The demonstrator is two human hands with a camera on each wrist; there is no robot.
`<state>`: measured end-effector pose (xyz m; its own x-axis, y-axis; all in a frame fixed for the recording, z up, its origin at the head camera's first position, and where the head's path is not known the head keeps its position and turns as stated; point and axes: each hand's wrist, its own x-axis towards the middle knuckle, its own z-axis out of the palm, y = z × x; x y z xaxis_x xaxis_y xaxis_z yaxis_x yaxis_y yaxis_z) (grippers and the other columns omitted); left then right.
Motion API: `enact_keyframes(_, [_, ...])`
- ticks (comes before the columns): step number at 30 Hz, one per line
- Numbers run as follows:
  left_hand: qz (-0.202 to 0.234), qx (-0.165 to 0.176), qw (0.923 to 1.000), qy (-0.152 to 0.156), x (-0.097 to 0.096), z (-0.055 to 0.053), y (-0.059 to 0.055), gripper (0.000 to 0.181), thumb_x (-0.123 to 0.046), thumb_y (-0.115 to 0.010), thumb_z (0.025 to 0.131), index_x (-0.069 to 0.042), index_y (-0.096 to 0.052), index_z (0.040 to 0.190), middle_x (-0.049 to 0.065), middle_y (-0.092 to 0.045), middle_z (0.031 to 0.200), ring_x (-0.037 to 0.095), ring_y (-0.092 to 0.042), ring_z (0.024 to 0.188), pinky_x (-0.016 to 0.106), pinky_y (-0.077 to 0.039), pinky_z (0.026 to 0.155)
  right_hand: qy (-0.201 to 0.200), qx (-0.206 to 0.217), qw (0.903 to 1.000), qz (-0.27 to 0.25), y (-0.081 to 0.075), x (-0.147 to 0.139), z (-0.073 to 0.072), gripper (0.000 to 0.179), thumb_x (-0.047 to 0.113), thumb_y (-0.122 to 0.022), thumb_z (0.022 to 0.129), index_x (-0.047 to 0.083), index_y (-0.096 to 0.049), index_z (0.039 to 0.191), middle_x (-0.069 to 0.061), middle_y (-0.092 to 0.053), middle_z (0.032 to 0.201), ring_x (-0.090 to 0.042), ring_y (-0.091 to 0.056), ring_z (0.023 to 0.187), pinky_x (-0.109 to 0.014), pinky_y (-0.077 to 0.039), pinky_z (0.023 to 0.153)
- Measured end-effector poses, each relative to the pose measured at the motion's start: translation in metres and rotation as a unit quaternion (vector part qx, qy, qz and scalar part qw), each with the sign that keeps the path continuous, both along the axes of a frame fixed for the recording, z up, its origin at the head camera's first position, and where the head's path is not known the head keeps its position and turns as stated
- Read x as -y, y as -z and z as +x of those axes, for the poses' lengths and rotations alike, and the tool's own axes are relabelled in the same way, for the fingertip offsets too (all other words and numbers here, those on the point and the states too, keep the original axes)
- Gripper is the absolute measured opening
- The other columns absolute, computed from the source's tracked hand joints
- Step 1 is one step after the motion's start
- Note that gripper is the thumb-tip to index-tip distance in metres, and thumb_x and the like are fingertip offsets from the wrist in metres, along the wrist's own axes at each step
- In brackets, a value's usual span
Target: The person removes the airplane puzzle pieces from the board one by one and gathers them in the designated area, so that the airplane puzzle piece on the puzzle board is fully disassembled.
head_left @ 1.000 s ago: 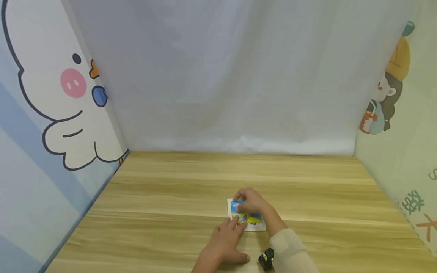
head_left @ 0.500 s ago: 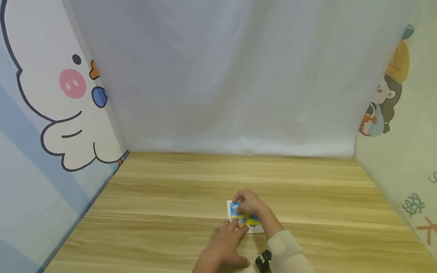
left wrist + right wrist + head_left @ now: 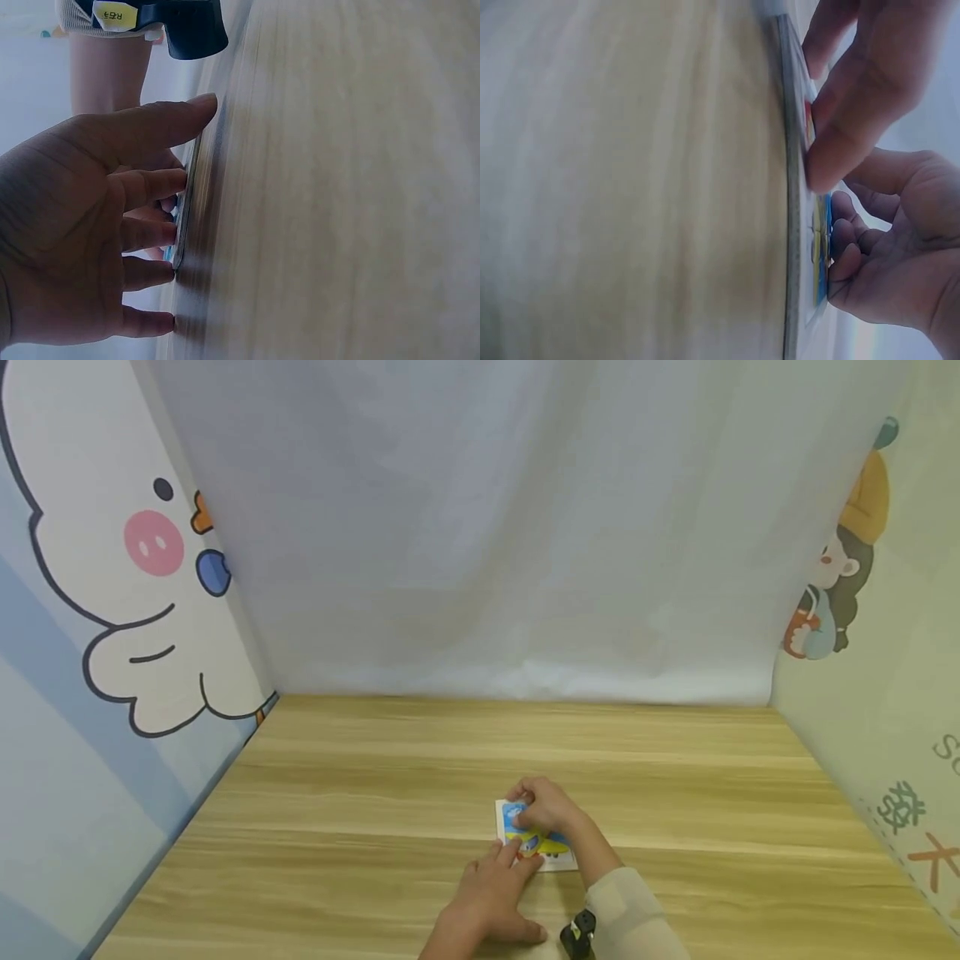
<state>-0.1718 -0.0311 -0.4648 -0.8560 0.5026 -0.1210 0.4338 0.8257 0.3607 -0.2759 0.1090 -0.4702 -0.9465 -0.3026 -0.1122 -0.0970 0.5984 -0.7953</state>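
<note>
- Behind the table: pale sheet, hanging in soft creases from one side wall to the other.
- Along the left: blue-and-white wall, printed with a big white cartoon figure marked by a pink oval.
- Along the right: pale green wall, printed with a smaller cartoon character in a yellow hat, plus lettering lower down.
- Across the lower half: the table again, wood-grained, stretching back to the sheet.
- From the lower right: cream sleeve on the right forearm.
- At the near left of the picture board: left hand, palm down, fingers straight and parted, some fingertips touching the board, thumb stretched out to the right and apart from it.
- Over the far left part of the board: right hand, fingers bent, thumb and fingertips down at the blue area; whether pinching anything there, cannot tell.
- Under both hands: the board itself, flat on the table near the front, white-bordered, partly covered.
- Beside the sleeve: black device, bearing a yellow label in the left wrist view.
- Within the white border: printed picture, blue and yellow, with seams visible in the right wrist view.
</note>
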Motion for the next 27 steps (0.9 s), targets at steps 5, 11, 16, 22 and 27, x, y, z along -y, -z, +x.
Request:
enact_keyframes(5, [-0.01, -0.005, 0.9999, 0.002, 0.0001, -0.0014, -0.0011, 0.083, -0.051, -0.078, 0.064, -0.023, -0.048, 0.136, 0.01, -0.034, 0.145, 0.036, -0.029, 0.131, 0.057, -0.034, 0.094, 0.004, -0.012, 0.9999, 0.007, -0.0015, -0.0011, 0.0, 0.022, 0.002, -0.074, 0.075, 0.007, -0.067, 0.095, -0.007, -0.056, 0.09, -0.023, -0.052, 0.083, -0.036, -0.047, 0.07])
enact_keyframes(11, [-0.013, -0.006, 0.9999, -0.001, -0.0002, 0.0004, -0.0012, 0.084, -0.052, -0.078, 0.063, -0.023, -0.049, 0.136, 0.009, -0.035, 0.143, 0.036, -0.03, 0.131, 0.057, -0.034, 0.094, 0.006, -0.006, 0.9996, -0.028, 0.0022, -0.0026, 0.0007, 0.018, 0.001, -0.07, 0.078, 0.007, -0.065, 0.095, -0.006, -0.054, 0.084, -0.021, -0.051, 0.078, -0.032, -0.046, 0.065])
enact_keyframes(16, [-0.008, -0.005, 0.9999, -0.004, -0.0003, 0.0031, -0.0015, 0.084, -0.053, -0.079, 0.062, -0.023, -0.05, 0.135, 0.009, -0.037, 0.141, 0.036, -0.031, 0.13, 0.056, -0.035, 0.093, 0.014, -0.001, 0.9974, -0.07, 0.0054, -0.0038, 0.0042, 0.015, 0.0, -0.066, 0.08, 0.005, -0.066, 0.094, -0.005, -0.054, 0.08, -0.02, -0.049, 0.075, -0.029, -0.044, 0.063])
enact_keyframes(22, [-0.005, -0.006, 1.0, -0.004, -0.0006, 0.0053, -0.0028, 0.085, -0.053, -0.079, 0.061, -0.021, -0.051, 0.134, 0.009, -0.037, 0.141, 0.035, -0.031, 0.13, 0.055, -0.035, 0.094, 0.027, -0.001, 0.9963, -0.082, 0.0075, -0.0037, 0.006, 0.013, -0.001, -0.065, 0.081, 0.005, -0.066, 0.092, -0.004, -0.054, 0.079, -0.019, -0.049, 0.075, -0.029, -0.045, 0.064])
enact_keyframes(27, [-0.001, -0.027, 0.9995, 0.015, -0.0024, 0.0017, -0.0054, 0.082, -0.052, -0.079, 0.062, -0.017, -0.053, 0.131, 0.008, -0.043, 0.132, 0.026, -0.037, 0.125, 0.047, -0.038, 0.094, 0.03, -0.01, 0.9977, -0.059, 0.0051, -0.0032, 0.0057, 0.015, -0.001, -0.067, 0.08, 0.005, -0.065, 0.092, -0.003, -0.054, 0.078, -0.018, -0.049, 0.074, -0.029, -0.044, 0.064])
